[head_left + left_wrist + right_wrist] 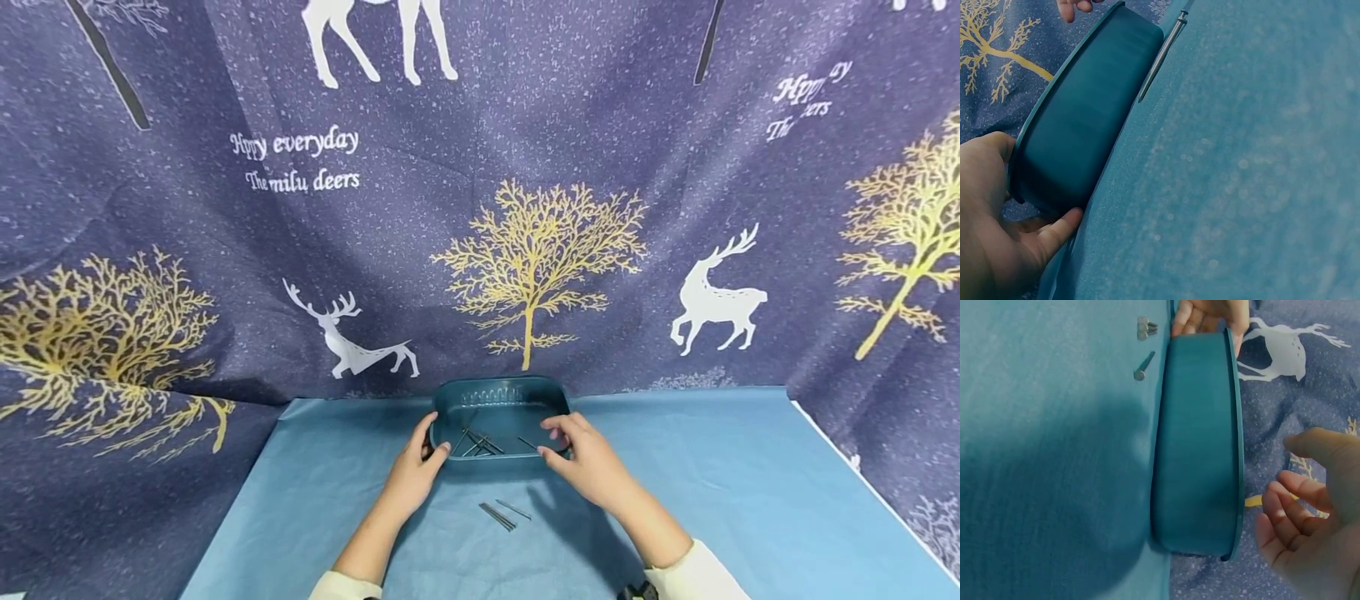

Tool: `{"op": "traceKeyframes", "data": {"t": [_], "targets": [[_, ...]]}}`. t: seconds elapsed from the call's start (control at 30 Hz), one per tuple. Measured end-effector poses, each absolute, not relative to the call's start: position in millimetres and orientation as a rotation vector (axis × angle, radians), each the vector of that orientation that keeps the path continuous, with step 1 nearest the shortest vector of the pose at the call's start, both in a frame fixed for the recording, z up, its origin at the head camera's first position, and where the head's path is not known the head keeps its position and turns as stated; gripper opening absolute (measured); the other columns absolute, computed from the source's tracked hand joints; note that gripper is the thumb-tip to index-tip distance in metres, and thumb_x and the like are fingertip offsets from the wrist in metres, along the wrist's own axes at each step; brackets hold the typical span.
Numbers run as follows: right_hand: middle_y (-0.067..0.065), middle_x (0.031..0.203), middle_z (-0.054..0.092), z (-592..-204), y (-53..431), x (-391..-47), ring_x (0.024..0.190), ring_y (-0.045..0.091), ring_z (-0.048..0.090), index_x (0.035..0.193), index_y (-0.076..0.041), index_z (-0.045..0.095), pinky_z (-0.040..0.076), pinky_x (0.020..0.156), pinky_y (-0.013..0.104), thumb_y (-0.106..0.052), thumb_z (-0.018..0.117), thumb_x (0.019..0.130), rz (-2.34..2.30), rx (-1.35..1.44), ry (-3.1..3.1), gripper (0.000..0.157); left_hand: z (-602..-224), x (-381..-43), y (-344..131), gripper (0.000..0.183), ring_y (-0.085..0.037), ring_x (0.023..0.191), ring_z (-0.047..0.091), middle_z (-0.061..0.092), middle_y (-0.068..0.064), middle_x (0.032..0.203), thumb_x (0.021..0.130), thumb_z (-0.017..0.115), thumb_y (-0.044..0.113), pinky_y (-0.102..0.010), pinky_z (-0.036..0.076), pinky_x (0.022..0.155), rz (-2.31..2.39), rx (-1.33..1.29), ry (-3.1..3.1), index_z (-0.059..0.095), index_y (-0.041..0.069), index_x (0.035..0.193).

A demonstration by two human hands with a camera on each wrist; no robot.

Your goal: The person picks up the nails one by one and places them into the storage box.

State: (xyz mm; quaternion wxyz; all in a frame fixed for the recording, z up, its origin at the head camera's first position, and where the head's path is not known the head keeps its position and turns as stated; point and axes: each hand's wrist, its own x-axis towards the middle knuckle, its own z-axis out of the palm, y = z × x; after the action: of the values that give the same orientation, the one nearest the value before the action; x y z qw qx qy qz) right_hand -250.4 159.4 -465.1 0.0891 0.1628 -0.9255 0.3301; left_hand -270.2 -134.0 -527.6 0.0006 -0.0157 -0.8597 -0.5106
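A dark teal plastic tray [502,457] stands on the blue cloth and holds several metal nails [480,442], most of them crossed in its left half. My left hand [418,467] grips the tray's left end, thumb at the front wall and fingers along the side, as the left wrist view shows the hand [1004,212] there too. Over the right end hovers my right hand [588,462], thumb and fingers apart. A single nail [528,443] shows by its thumb tip. The right wrist view shows nothing between the fingers of that hand [1310,506].
In front of the tray several loose nails [498,517] lie on the cloth, one slightly apart from a close row. The blue cloth [712,467] spreads to both sides. Behind the tray hangs a dark blue curtain [465,250] printed with deer and yellow trees.
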Motion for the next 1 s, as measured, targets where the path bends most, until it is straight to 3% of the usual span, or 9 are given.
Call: {"op": "traceKeyframes", "data": {"t": [0.43,0.7,1.0], "targets": [[-0.007,0.089,0.055,-474.1,156.1,-238.3,0.079,0.004,0.05,0.104,-0.013,0.068,0.046,0.069,0.021,-0.019,0.075,0.091,0.927,0.717,-2.744,0.015,-527.7,-268.8,-134.1,0.063,-0.042,0.136,0.052,0.043,-0.028,0.154,0.103,0.056,0.04,-0.058,0.05,0.1,-1.623,-0.058,-2.689,0.029,0.028,0.159],[-0.008,0.087,0.058,-481.8,152.6,-231.4,0.078,0.002,0.052,0.102,-0.013,0.068,0.048,0.069,0.022,-0.017,0.075,0.089,0.875,0.843,-2.769,0.016,-525.9,-268.7,-134.1,0.067,-0.043,0.137,0.051,0.039,-0.025,0.158,0.102,0.055,0.049,-0.06,0.048,0.102,-1.619,-0.054,-2.695,0.028,0.029,0.16],[-0.008,0.084,0.057,-490.1,146.9,-227.6,0.074,0.0,0.05,0.096,-0.016,0.066,0.044,0.064,0.021,-0.021,0.076,0.089,0.883,0.906,-2.861,0.013,-525.8,-269.1,-132.9,0.063,-0.043,0.137,0.051,0.039,-0.025,0.158,0.103,0.055,0.041,-0.06,0.048,0.102,-1.617,-0.049,-2.704,0.029,0.029,0.159]]}}
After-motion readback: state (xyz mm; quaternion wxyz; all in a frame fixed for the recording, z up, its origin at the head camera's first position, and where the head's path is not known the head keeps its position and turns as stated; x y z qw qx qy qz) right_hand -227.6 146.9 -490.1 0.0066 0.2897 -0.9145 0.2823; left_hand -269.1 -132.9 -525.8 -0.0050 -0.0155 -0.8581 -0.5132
